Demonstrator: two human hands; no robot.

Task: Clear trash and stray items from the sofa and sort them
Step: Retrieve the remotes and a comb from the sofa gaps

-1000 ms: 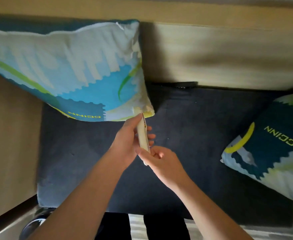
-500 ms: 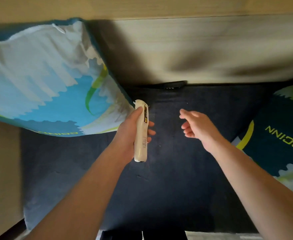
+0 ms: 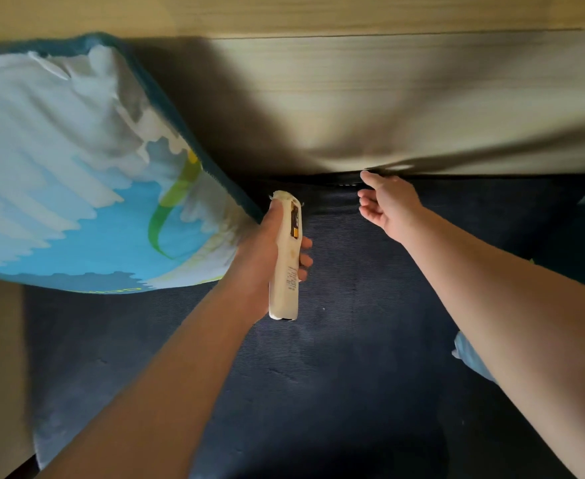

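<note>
A long, cream-white remote control [image 3: 285, 261], its battery bay uncovered with a yellow-and-black cell visible, is held upright above the dark blue sofa seat [image 3: 346, 357]. It is gripped by the left hand [image 3: 267, 257], thumb along its near edge and fingertips curled around the far edge. The right hand [image 3: 386, 205] is spread open, its fingertips at a dark object [image 3: 344, 180] in the gap under the tan backrest [image 3: 388, 98]. A blue-and-white cushion [image 3: 76, 174] is seen beside the left hand.
</note>
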